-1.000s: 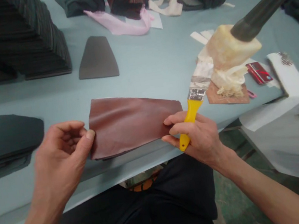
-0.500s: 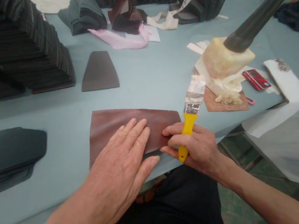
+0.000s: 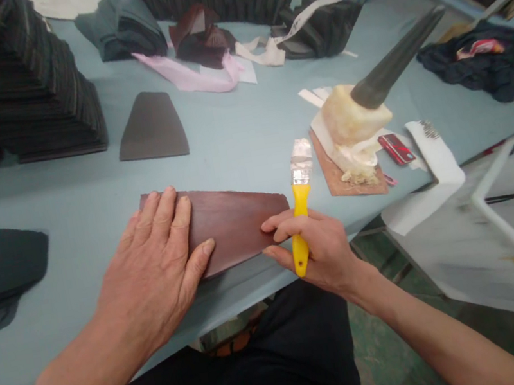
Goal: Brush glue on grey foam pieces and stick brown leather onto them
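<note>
A reddish-brown leather piece (image 3: 232,222) lies flat near the table's front edge. My left hand (image 3: 156,267) rests palm down on its left end, fingers stretched out and thumb apart. At the right end is my right hand (image 3: 316,241), its fingertips touching the leather's edge. Tucked between those fingers is a paintbrush (image 3: 302,201) with a yellow handle, its pale, crusted bristles pointing away from me. A dark trapezoid panel (image 3: 151,126) lies farther back on the left.
Tall stacks of dark panels (image 3: 45,89) stand at the back left. Dark green pieces (image 3: 1,272) lie at the left. On the right are a glue-smeared block with a dark handle (image 3: 347,116), a red box (image 3: 396,149) and a white strip (image 3: 434,158). The light blue table (image 3: 238,137) spans the view.
My left hand has slid left along the leather, from its middle to its left end. The brush now stands more upright in my right hand. The whole view has shifted.
</note>
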Available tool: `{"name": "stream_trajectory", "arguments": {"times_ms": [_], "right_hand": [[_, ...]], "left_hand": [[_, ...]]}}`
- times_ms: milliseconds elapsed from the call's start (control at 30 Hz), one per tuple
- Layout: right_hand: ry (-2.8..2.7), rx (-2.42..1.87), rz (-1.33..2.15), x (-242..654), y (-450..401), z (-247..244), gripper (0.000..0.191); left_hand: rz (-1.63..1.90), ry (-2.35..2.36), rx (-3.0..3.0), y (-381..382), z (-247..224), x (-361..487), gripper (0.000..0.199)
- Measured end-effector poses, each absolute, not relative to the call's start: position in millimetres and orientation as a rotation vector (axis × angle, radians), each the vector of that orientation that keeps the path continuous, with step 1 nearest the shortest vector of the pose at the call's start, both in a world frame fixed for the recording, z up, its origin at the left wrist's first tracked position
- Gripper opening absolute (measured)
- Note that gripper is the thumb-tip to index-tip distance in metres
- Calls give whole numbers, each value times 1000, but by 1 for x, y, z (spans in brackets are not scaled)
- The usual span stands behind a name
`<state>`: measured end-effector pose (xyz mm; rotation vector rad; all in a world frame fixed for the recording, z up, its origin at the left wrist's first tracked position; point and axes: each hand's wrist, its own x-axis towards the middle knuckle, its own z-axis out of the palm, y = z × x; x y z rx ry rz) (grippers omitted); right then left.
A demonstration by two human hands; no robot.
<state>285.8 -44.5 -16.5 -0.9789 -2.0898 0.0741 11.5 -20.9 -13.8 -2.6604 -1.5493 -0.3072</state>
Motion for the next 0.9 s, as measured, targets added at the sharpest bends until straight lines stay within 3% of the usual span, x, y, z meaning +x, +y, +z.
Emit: {"name": "stream_trajectory", "arguments": {"times_ms": [233, 400, 500, 900], "right_hand": [[-2034, -1092, 211, 220, -35, 3, 5], [-2070, -1325, 377, 184, -12, -8, 15], [-2120, -1347, 294, 191, -7, -15, 20], [-2050, -1355, 140, 237, -20, -31, 14]], "left_hand": [[-351, -1557, -2671, -20, -19, 11, 86], [-348, -1603, -2679, -19, -21, 11, 77], [-348, -1605, -2682, -20, -20, 12, 76], [-280, -1592, -2668, -21, -13, 15, 84]]}}
